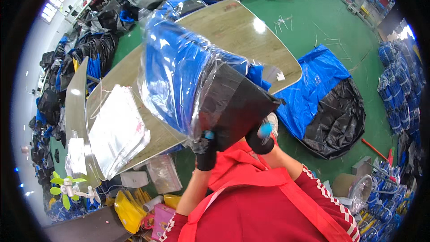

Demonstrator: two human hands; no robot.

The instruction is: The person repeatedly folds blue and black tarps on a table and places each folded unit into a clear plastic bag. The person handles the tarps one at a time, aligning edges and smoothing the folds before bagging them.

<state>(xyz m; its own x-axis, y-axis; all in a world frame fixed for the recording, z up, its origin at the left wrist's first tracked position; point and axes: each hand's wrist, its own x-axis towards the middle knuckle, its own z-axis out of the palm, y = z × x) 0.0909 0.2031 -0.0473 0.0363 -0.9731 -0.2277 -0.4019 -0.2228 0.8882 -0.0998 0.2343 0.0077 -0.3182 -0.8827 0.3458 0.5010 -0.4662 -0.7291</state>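
Observation:
I hold a folded black-and-blue sheet-like bundle (233, 101) up over the table, with a clear plastic bag (172, 69) covering its blue far end. Its black near end sticks out of the bag's mouth. My left hand (206, 153), in a dark glove with a blue thumb tip, is closed on the black part and the plastic edge. My right hand (261, 140), gloved alike, grips the near right corner of the black part. The fingers beneath the bundle are hidden. A stack of clear plastic bags (118, 132) lies on the table's left part.
The wood-topped table (233, 24) reaches away from me. On the green floor (309, 13) to the right lies a blue-and-black sheet (333, 103). Blue wrapped bundles (394, 85) are stacked at far right. A small green fan (67, 187) stands at lower left, near yellow bags (129, 210).

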